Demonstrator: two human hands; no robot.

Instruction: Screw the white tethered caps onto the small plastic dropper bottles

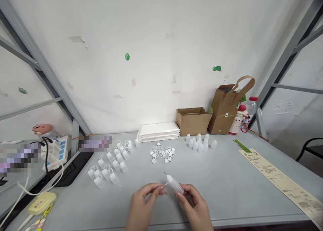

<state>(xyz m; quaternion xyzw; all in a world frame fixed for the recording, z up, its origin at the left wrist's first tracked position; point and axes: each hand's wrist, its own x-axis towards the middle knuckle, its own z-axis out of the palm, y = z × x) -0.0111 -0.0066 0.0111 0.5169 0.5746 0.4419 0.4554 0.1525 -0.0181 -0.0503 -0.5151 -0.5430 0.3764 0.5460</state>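
Observation:
A small translucent bottle (176, 185) with a white top and a thin dark tip is tilted up to the left. My right hand (193, 202) holds its lower end between thumb and fingers. My left hand (148, 199) pinches at the end of the white strap that comes off the bottle's top; the small cap there is mostly hidden by the fingers. Beyond the hands lies a pile of white caps with straps (161, 152). Several bottles with looped straps (116, 165) stand at the left. Several plain bottles (199, 144) without straps stand at the right.
White flat packets (158, 131) are stacked by the wall, beside an open cardboard box (193, 124) and a brown paper bag (223, 113). A black phone-like slab (73, 168), cables and a power strip (63, 152) lie left. A long printed paper strip (282, 184) lies right.

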